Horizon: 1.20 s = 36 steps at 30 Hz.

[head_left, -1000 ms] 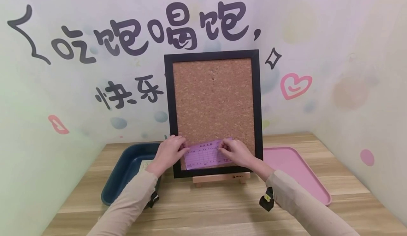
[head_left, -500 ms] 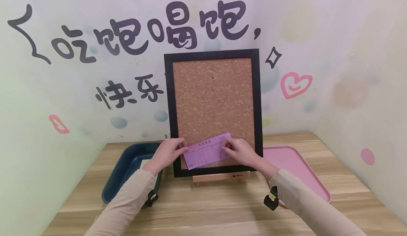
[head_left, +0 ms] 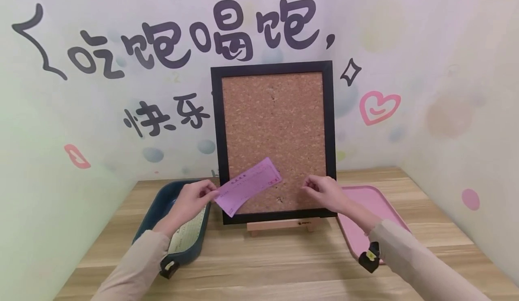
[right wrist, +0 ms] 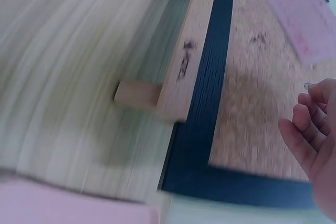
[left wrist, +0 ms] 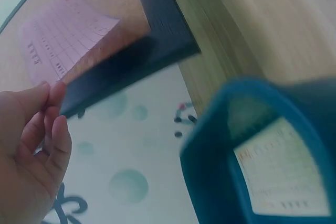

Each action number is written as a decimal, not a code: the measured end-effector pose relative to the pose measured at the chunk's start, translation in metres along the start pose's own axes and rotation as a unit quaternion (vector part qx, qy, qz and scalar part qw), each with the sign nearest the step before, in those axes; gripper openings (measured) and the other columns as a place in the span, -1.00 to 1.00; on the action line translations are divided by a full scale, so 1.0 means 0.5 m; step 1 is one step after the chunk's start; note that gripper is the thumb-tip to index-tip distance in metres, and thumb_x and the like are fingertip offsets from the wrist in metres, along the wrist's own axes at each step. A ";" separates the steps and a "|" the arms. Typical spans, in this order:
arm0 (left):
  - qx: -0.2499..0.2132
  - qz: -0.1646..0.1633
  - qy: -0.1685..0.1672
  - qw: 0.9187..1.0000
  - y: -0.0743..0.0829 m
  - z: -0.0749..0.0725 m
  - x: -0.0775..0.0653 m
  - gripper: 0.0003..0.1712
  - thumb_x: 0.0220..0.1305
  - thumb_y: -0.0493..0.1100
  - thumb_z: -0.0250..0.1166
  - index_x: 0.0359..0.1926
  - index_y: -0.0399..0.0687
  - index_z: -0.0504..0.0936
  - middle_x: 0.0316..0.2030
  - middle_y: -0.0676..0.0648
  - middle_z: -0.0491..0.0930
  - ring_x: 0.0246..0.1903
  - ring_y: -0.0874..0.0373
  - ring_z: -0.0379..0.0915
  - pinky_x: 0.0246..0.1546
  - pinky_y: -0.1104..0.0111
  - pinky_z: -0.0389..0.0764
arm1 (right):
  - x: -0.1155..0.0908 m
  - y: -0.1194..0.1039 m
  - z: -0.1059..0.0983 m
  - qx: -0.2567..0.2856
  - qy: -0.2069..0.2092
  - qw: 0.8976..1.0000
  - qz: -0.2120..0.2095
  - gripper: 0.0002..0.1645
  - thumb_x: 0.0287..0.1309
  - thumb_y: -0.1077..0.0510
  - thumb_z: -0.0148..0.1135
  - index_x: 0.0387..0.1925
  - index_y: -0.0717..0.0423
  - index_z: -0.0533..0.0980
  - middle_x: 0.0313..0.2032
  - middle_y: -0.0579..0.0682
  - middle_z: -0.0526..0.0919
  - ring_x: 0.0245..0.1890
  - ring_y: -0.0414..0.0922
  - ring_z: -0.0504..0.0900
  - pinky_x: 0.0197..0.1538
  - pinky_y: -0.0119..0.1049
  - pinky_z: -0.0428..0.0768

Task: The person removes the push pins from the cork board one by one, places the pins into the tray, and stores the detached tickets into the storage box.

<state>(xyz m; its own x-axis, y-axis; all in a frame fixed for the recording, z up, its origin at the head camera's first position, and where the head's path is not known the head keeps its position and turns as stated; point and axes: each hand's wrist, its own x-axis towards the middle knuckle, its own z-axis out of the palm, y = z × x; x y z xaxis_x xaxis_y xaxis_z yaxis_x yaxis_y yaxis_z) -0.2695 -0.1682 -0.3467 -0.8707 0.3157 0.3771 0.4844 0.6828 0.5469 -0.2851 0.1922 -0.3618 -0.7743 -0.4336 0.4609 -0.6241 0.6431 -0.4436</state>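
My left hand [head_left: 192, 202] pinches the lower left end of a purple printed slip [head_left: 248, 186] between thumb and forefinger. The slip slants up to the right, in front of the lower left of a black-framed cork board [head_left: 275, 120]. Over the board's lower right, my right hand [head_left: 326, 193] is apart from the slip, its thumb and forefinger together. In the right wrist view a small clear bit, looking like a push pin [right wrist: 307, 85], shows at those fingertips; most of it is hidden. The left wrist view shows the slip [left wrist: 65, 32] bending away from the fingers.
The board stands on a small wooden easel [head_left: 279, 225] before the wall. To its left is a deep blue tray [head_left: 198, 247] holding pale printed slips [head_left: 188, 231]. A pink tray [head_left: 379, 202] lies to the right, partly under my right forearm.
My right hand has let go of the slip and drawn back to the right. My left hand has moved left with the slip, which has come off the board's lower part and tilted more steeply.
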 end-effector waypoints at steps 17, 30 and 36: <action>-0.045 -0.093 0.012 0.995 -0.075 -0.105 -0.109 -0.85 0.20 -0.30 0.18 -0.30 -0.37 0.56 -0.51 -0.09 0.57 -0.53 0.21 0.42 -0.54 0.45 0.50 | -0.100 0.085 -0.091 -0.023 0.001 0.997 0.072 -0.88 0.18 0.21 0.13 -0.47 0.09 0.48 -0.66 -0.16 0.42 -0.68 -0.34 0.33 -0.61 -0.41 0.38; -0.046 -0.173 0.049 0.983 -0.127 -0.112 -0.173 -0.76 0.21 -0.26 0.18 -0.27 -0.47 0.53 -0.53 -0.16 0.59 -0.59 0.29 0.41 -0.56 0.48 0.51 | -0.175 0.148 -0.111 0.005 -0.019 0.996 0.091 -0.90 0.16 0.27 0.12 -0.47 0.16 0.44 -0.66 -0.10 0.41 -0.72 -0.35 0.33 -0.67 -0.41 0.39; -0.032 -0.216 0.060 0.974 -0.151 -0.106 -0.195 -0.79 0.20 -0.32 0.16 -0.31 -0.51 0.53 -0.54 -0.18 0.61 -0.59 0.24 0.46 -0.57 0.50 0.51 | -0.212 0.168 -0.075 0.025 -0.026 0.992 0.118 -0.90 0.16 0.29 0.11 -0.44 0.26 0.45 -0.63 -0.06 0.44 -0.70 -0.31 0.37 -0.66 -0.41 0.41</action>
<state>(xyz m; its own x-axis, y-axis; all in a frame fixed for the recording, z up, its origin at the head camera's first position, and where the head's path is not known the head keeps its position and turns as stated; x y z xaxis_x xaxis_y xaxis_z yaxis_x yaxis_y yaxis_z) -0.2165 -0.2853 -0.3851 -0.9801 -0.0744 0.1838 0.0823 0.6903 0.7188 -0.2512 0.3157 -0.4192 -0.9029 -0.3084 0.2996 -0.4287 0.6984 -0.5731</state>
